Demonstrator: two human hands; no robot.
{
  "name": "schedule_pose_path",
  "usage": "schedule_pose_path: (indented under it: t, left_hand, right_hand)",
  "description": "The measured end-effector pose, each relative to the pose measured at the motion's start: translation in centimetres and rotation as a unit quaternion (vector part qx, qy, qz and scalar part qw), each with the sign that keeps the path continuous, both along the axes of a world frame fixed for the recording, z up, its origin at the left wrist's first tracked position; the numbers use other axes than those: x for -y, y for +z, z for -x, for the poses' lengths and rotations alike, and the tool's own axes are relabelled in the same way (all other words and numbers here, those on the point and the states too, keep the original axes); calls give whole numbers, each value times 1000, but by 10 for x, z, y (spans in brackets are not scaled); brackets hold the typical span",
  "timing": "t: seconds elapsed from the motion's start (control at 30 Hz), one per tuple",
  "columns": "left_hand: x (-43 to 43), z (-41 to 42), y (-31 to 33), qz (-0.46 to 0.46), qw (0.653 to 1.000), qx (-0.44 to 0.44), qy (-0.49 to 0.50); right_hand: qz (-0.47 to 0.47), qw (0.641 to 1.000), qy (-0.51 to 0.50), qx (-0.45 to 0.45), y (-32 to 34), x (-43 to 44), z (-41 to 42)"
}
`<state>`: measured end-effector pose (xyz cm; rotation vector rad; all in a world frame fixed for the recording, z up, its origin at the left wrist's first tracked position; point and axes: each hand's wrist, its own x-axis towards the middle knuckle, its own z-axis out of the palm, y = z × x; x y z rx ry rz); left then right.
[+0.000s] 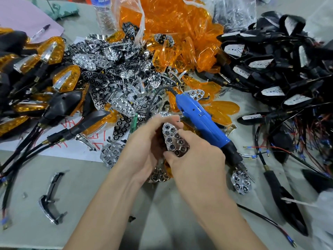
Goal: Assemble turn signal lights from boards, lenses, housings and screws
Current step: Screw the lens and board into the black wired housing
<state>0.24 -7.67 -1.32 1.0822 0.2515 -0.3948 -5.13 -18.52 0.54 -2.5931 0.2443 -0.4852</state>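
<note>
Gripping chrome reflector (174, 141): left hand (145, 147) curled round it, right hand (198, 160) pinching near end; blue screwdriver (198, 116) beside.

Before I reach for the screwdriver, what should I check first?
1. Chrome reflector gripped by left hand and right hand: ok.
2. Housing seated behind the reflector: cannot tell, the hands hide it.
3. Blue screwdriver free, lying on the table right of the hands: ok.
4. Screw loaded on its bit: cannot tell, tip blurred.
5. Orange lenses in supply, piled behind: ok.
6. Black housings stocked at right: ok.
</note>
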Motion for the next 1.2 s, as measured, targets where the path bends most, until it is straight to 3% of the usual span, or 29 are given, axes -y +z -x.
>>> schedule_pose_path:
  t: [0.1,0.2,0.33,0.43,0.57,0.73,0.83,0.97,1.03,1.2]
  left_hand:
    - [-1,0,2,-36,997,63,-1]
    - [-5,1,2,-53,995,84,5]
    - [-10,-4,7,-24,995,102,-2]
    - [-11,-5,11,-47,989,134,-29]
    - [-17,-4,14,-67,981,172,-57]
    - [-19,-6,14,-175,953,236,-70]
    - [-19,-6,14,-170,951,242,-85]
    - [-17,-5,18,-203,950,236,-31]
    - [-13,-5,21,-257,932,257,-5]
    - [-4,-4,26,-322,901,288,25]
  right_hand:
    - [-42,999,20,-20,-1,5,1]
    - [-173,981,57,-61,-2,10,0]
    - [-355,926,75,-108,-2,27,-13]
    - [-397,895,107,-171,-3,35,-18]
    - [-487,857,99,-135,-2,31,-22]
    - [-532,838,84,-94,0,29,-24]
    - [-550,825,92,-93,5,38,-28]
    - [-530,837,109,-77,4,42,-32]
    - [-517,841,132,-94,0,44,-31]
    - [-535,808,194,-150,-6,50,-32]
